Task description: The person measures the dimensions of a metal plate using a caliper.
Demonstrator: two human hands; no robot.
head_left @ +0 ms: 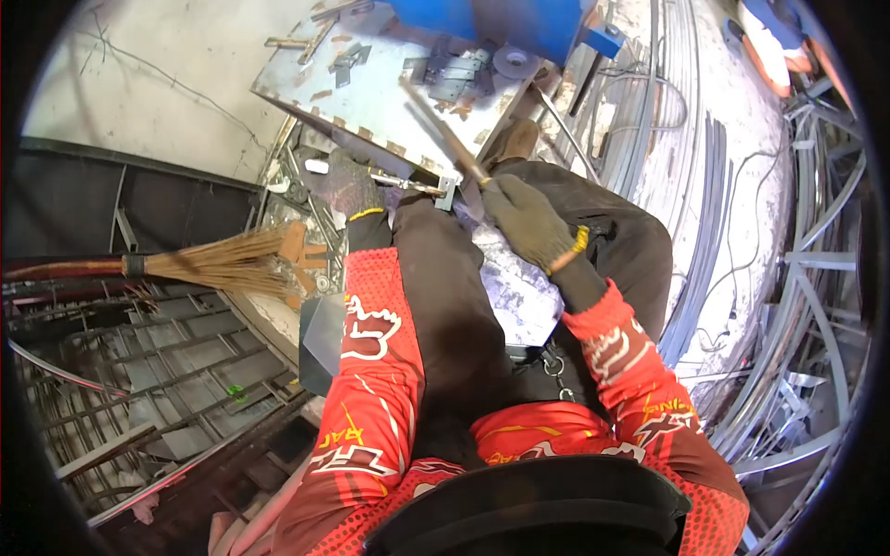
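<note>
My right hand [527, 222], in a dark glove with a yellow cuff, is closed round one end of a long metal bar [447, 134]. The bar slants up and left over the edge of the metal table. My left hand [356, 193], also gloved, is closed on the pliers [406, 183] beside my left knee. At the jaws of the pliers is a small grey metal piece [447, 194], just below the table edge and left of my right hand. The finger ends of my left hand are hard to make out.
Small metal plates [459, 74] and a disc [515, 62] lie on the metal table [380, 102], by a blue object [491, 23]. A straw broom [218, 255] is at left. Long metal strips [700, 250] and bent bars [825, 324] lie at right. Another person's foot [765, 60] shows top right.
</note>
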